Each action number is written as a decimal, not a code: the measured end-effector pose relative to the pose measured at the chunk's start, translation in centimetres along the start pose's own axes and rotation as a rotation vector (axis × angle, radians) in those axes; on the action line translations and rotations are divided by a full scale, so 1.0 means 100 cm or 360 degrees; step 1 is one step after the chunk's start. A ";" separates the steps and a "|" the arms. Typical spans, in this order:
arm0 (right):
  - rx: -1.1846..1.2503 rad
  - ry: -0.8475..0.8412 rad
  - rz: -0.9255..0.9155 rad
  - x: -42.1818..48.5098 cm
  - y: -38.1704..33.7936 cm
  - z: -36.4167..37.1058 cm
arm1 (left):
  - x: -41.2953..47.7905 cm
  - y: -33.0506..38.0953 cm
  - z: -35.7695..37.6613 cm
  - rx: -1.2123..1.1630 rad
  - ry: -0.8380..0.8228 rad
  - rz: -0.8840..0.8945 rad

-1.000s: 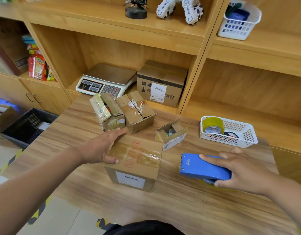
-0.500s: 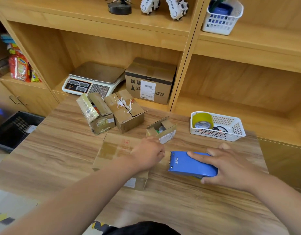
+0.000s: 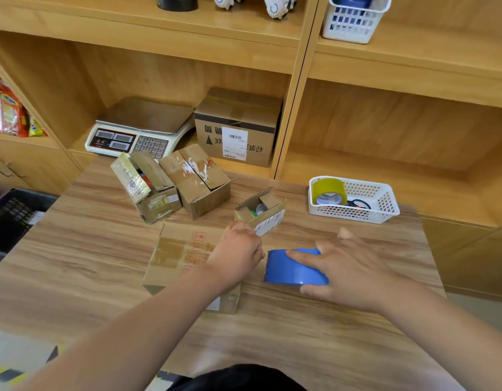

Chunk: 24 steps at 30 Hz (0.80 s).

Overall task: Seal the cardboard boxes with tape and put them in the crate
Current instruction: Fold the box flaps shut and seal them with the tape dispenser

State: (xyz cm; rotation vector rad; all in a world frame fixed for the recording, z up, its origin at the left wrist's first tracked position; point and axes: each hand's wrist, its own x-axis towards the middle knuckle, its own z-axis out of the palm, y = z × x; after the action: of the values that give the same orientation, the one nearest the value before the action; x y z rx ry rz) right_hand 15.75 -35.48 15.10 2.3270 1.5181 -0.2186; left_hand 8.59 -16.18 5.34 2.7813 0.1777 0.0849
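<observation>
A cardboard box [image 3: 182,255] with tape across its top lies on the wooden table [image 3: 88,263] in front of me. My left hand [image 3: 238,249] rests on the box's right end with its fingers curled over that edge; the fingertips are hidden. Just right of the box, my right hand [image 3: 348,272] grips a blue tape dispenser [image 3: 289,270] that sits on the table. Behind the box stand two boxes with loose flaps [image 3: 148,190] [image 3: 199,182] and a small open box [image 3: 261,210]. A black crate [image 3: 15,218] stands on the floor at the left.
A white basket [image 3: 385,204] holding a yellow tape roll [image 3: 328,190] sits at the table's back right. On the shelf behind are a weighing scale [image 3: 136,131] and a labelled carton [image 3: 238,125]. Snack packets [image 3: 7,114] fill the shelf at far left.
My left hand has moved from the box's left side across to its right end. The dispenser in my right hand has come closer to the box.
</observation>
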 end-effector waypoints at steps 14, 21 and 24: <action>0.0049 0.0168 0.0050 0.018 -0.009 0.013 | 0.001 0.002 0.004 0.0223 -0.0084 -0.0009; 0.0116 0.0105 0.0101 0.022 -0.005 0.020 | 0.001 0.004 0.004 0.0182 -0.0078 -0.0013; 0.0113 -0.0029 0.0146 0.026 0.004 0.032 | 0.000 0.002 0.003 0.0100 -0.0050 -0.0019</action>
State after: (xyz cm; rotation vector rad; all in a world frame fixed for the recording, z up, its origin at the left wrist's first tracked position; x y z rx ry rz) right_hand 17.38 -34.60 11.36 2.4364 1.4133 -0.2733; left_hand 8.61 -16.53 5.11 2.8422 0.1918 0.0329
